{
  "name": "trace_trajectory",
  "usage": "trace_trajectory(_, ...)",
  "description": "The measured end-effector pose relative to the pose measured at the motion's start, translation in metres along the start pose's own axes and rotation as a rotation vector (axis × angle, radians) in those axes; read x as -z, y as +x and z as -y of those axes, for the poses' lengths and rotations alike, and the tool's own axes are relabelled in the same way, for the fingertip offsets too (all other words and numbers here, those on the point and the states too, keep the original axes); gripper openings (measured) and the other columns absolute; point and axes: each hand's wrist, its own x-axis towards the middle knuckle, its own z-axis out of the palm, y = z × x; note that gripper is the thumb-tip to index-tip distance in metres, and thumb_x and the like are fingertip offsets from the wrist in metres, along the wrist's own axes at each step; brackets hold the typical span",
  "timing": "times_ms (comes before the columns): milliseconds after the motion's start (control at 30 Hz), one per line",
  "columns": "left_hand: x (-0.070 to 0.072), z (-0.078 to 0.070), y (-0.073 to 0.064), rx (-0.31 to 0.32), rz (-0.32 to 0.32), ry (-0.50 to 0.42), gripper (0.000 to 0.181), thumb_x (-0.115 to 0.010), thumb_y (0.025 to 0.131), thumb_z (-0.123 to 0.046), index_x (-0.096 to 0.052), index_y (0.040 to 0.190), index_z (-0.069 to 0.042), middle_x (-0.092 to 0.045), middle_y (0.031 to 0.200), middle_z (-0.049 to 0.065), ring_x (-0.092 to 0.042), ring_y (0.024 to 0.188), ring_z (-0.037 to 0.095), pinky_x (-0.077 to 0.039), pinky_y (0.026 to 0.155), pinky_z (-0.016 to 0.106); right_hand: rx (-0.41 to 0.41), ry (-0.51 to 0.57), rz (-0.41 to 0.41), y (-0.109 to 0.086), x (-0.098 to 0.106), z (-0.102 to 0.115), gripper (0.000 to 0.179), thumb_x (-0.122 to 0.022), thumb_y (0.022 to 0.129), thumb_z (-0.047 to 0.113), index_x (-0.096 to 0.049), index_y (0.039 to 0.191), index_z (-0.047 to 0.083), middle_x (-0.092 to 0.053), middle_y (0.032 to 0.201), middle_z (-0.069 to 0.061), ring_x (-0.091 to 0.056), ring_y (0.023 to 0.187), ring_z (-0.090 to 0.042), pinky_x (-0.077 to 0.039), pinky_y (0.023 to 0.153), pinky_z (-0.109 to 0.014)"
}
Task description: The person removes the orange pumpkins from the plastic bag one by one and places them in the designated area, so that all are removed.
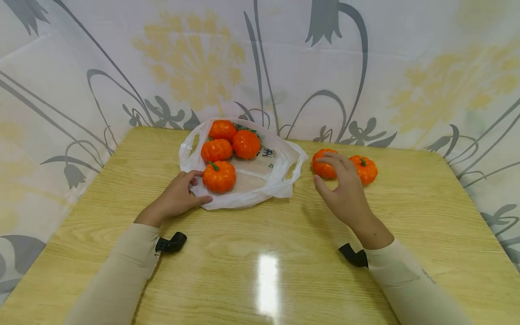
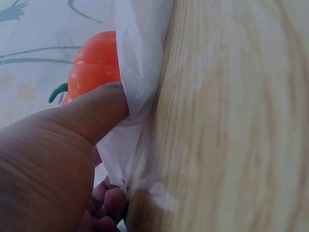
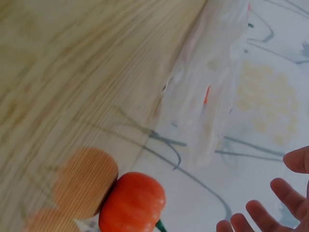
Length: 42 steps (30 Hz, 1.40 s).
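A white plastic bag (image 1: pixel 248 198) lies spread with its mouth up, several small orange pumpkins (image 1: pixel 246 144) inside. At its near left edge my left hand (image 1: pixel 178 194) holds the plastic, beside the nearest pumpkin (image 1: pixel 219 176) with its green stem. In the left wrist view the thumb (image 2: pixel 104 108) slips behind the white plastic (image 2: pixel 140 58), and the other fingers curl lower down. My right hand (image 1: pixel 345 189) hovers right of the bag with fingers spread and nothing held. Behind it are two more pumpkins, one partly covered (image 1: pixel 323 163) and one further right (image 1: pixel 366 170).
The light wood table (image 1: pixel 227 262) reaches back to a flower-patterned cloth (image 1: pixel 284 67). Bag handles stick out at left and right. A black wrist strap (image 1: pixel 170 243) sits on the left forearm and another (image 1: pixel 353 256) on the right.
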Motion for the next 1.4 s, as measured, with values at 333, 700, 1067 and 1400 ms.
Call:
trace_trajectory(333, 0.001, 0.005, -0.001, -0.004, -0.002, 0.013, 0.074, -0.08, 0.085, -0.036, -0.047, 0.141, -0.001, -0.052, 0.115, 0.017, -0.049, 0.09, 0.026, -0.041, 0.078, 0.032, 0.017, 0.048, 0.039, 0.002, -0.015, 0.018, 0.035, -0.068, 0.092, 0.011, -0.061, 0.125, 0.002, -0.053, 0.138, -0.018, -0.047, 0.131, -0.036, -0.037, 0.106, -0.058)
trace_trajectory(700, 0.002, 0.006, 0.003, -0.015, -0.002, 0.028, 0.075, -0.079, 0.084, -0.038, -0.046, 0.142, -0.003, -0.052, 0.116, 0.017, -0.05, 0.095, 0.027, -0.041, 0.08, 0.034, 0.031, 0.098, 0.134, 0.014, -0.038, 0.038, 0.038, -0.069, 0.094, 0.016, -0.06, 0.13, 0.005, -0.054, 0.14, -0.012, -0.043, 0.136, -0.031, -0.036, 0.111, -0.055)
trace_trajectory(1067, -0.001, 0.005, 0.002, -0.022, -0.001, 0.003, 0.074, -0.079, 0.085, -0.037, -0.048, 0.141, -0.002, -0.053, 0.116, 0.018, -0.05, 0.094, 0.027, -0.041, 0.08, 0.033, 0.07, 0.215, 0.187, 0.026, -0.059, 0.055, 0.04, -0.071, 0.093, 0.013, -0.059, 0.13, 0.004, -0.059, 0.133, -0.012, -0.051, 0.127, -0.027, -0.043, 0.106, -0.047)
trace_trajectory(1400, -0.002, 0.006, 0.0, -0.03, -0.013, -0.006, 0.073, -0.08, 0.085, -0.037, -0.048, 0.14, -0.001, -0.053, 0.115, 0.018, -0.05, 0.095, 0.027, -0.041, 0.08, 0.033, 0.072, 0.283, 0.272, 0.035, -0.082, 0.072, 0.04, -0.069, 0.093, 0.016, -0.058, 0.129, 0.004, -0.059, 0.132, -0.011, -0.051, 0.126, -0.028, -0.042, 0.106, -0.051)
